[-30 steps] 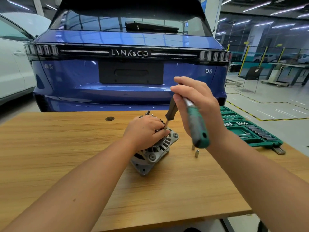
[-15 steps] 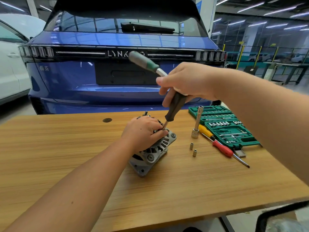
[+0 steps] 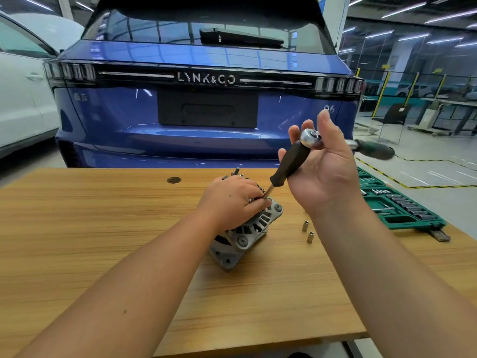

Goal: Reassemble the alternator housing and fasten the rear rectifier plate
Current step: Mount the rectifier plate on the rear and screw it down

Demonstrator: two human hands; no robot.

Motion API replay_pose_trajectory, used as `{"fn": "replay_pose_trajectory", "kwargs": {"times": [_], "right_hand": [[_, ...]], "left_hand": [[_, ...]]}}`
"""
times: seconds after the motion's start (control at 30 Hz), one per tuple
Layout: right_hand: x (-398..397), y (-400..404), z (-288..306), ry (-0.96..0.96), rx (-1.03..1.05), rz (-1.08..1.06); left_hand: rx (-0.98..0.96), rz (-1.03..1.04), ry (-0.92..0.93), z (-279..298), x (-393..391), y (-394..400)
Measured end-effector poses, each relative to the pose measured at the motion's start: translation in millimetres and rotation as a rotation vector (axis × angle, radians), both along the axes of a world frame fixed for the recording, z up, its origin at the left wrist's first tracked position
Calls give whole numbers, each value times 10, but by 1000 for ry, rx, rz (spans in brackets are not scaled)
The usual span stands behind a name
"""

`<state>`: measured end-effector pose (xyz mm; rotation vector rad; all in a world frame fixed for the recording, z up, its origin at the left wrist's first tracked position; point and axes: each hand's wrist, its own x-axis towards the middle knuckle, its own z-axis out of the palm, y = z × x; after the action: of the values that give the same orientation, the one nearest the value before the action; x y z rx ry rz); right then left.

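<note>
- our right hand [image 3: 324,171] is raised above the table, palm toward us, fingers curled round the chrome head of a ratchet [image 3: 311,138]; its green handle [image 3: 374,149] sticks out to the right behind the hand, blurred.
- fitted under the ratchet head is a black driver [image 3: 290,162] that slants down and left; its thin metal shaft meets the alternator beside our left fingertips.
- our left hand [image 3: 232,197] lies on top of the alternator [image 3: 247,233], fingers bent over its upper part and gripping it, with the fingertips touching the driver shaft.
- we see the alternator on the wooden table [image 3: 103,228], near the middle, tilted, its grey ribbed housing and mounting ears showing below the hand. the rear plate is hidden under our fingers.
- two small sockets [image 3: 307,231] stand upright on the table just right of the alternator, close together but apart.
- at the right edge of the table lies an open green socket case [image 3: 402,210], partly hidden by our right forearm.
- beyond the table stands a blue car [image 3: 206,112], tailgate raised, with a white car [image 3: 20,99] at its left.
</note>
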<state>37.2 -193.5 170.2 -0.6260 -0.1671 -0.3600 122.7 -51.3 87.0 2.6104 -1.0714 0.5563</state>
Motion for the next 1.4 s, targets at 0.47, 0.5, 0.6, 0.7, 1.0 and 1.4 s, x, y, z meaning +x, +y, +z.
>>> {"fn": "replay_pose_trajectory", "kwargs": {"times": [0.47, 0.5, 0.6, 0.7, 1.0, 1.4], "right_hand": [[-77, -82, -66, -435, -1679, -1063], [-116, -94, 15, -376, -1814, -1047], [-226, -109, 254, -261, -2195, -951], [-281, -110, 470, -296, -2462, -841], [-103, -55, 791, 137, -2041, -163], [-77, 106, 130, 124, -90, 118]], "left_hand": [[-85, -6, 48, 15, -65, 19], [-54, -1, 34, 14, -58, 13], [-34, 13, -10, 26, -51, 5], [-31, 10, -8, 34, -61, 11], [-12, 9, 17, 9, -43, 10], [-31, -1, 5, 15, -55, 24]]}}
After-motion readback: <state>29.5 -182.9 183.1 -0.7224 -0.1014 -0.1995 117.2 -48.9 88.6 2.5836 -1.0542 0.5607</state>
